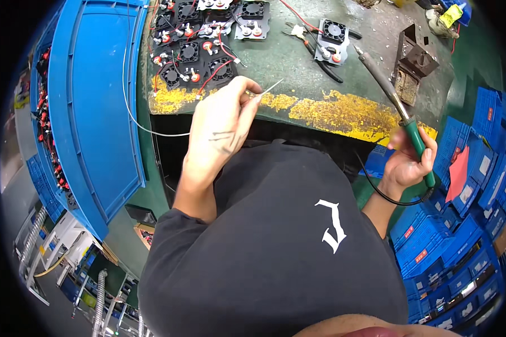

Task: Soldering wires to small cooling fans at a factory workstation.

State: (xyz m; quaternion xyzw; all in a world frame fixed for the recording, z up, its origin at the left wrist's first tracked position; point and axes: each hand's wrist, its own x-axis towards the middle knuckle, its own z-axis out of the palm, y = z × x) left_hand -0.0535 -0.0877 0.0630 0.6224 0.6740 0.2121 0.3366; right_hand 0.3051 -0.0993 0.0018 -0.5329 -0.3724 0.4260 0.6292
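Observation:
Pinched between the thumb and forefinger of my left hand (222,118) is a thin, silvery solder wire (274,86). Its tip points up and right over the bench's front edge, and its tail loops away to the left. My right hand (407,165) grips the green handle of a soldering iron (387,87), whose tip points up and left. Near that tip lies a small plate with a black fan (334,31) and two round terminals, one red. Black-handled pliers (322,67) lie beside and partly beneath the plate.
Several more fan plates (189,51) with red wires fill the bench's (270,59) left part. A brown metal stand (417,53) is on its right. A large blue panel (98,106) rises at left; blue crates (455,230) are stacked at right.

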